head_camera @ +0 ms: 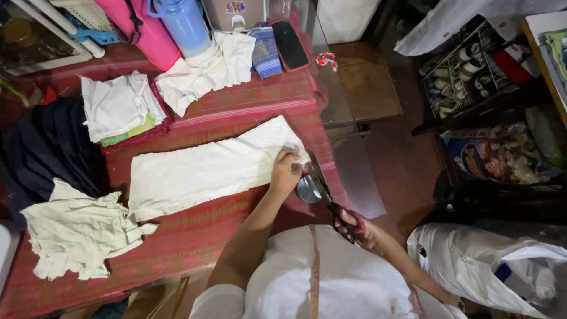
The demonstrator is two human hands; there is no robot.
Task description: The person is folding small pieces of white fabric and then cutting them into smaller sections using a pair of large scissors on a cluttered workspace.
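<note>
One long white cotton cloth (207,171) lies flat on the red woven table cover (195,230). It looks soft, light and floppy, so pinch its edge. The left hand (286,171) pinches its 3 o'clock end. The right hand (360,227) grips one pair of dark scissors (323,189), just beside that end.

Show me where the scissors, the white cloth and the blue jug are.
scissors (323,192): head view, on the blades.
white cloth (207,168): head view, middle of the panel.
blue jug (184,23): head view, on its body.
</note>
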